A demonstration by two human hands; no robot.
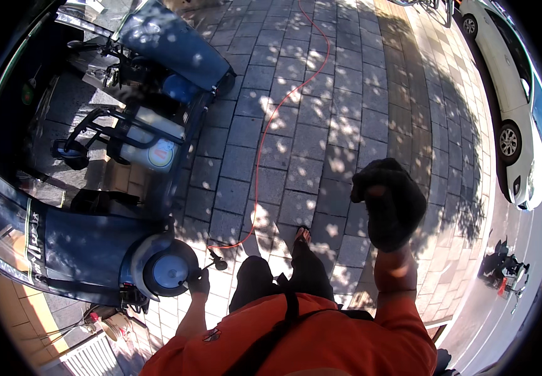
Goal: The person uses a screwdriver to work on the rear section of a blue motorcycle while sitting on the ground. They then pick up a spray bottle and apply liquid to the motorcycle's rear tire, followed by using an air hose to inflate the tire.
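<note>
Vehicle (150, 138) on the left, cord (257, 169) along the middle paving (321, 156), car (503, 75) far right

- Pale lettering (35, 241) on the dark blue vehicle (80, 250), near left: not clearly legible.
- Round sticker (161, 152) on the whitish box (138, 133), left: unreadable.
- Small badge (212, 336) on the orange shirt (346, 341), near: unreadable.

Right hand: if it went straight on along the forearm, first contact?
Nothing, as far as the picture shows. The gloved right hand points out over the paving, which seems well below; the white car is off to the right. Height is hard to judge.
</note>
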